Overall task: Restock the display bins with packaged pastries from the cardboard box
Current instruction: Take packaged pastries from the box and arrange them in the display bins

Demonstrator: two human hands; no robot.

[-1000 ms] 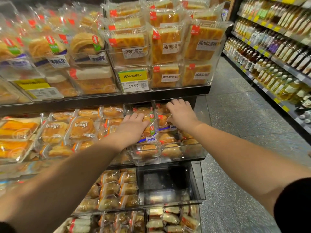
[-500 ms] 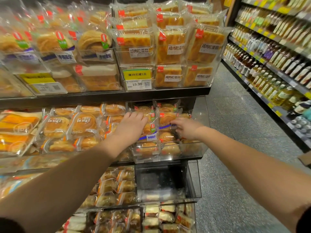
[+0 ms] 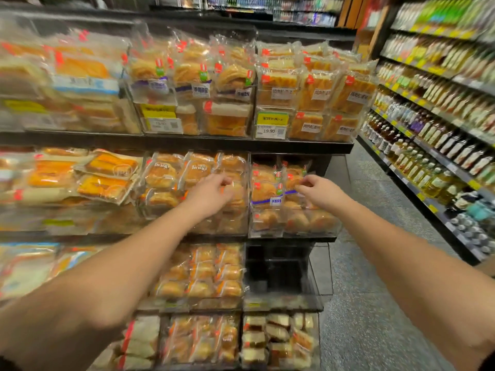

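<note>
forearms reach out over the lower bins. my left hand point(image 3: 211, 192) hovers with fingers loosely curled, gripping nothing, before the middle bin. my right hand point(image 3: 318, 192) pinches a packaged pastry point(image 3: 265, 191) in the clear display bin point(image 3: 294, 232). beyond, 1 yellow price tag point(image 3: 272, 124) reads 19.90.

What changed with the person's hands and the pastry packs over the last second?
The left hand came off the packs in the clear bin and now sits further left, fingers loosely curled, in front of the neighbouring packs. The right hand drew back from deep in the bin to its front, fingertips at an upright pastry pack; blur hides any grip. The packs in the bin and the empty bin below look unchanged.
</note>
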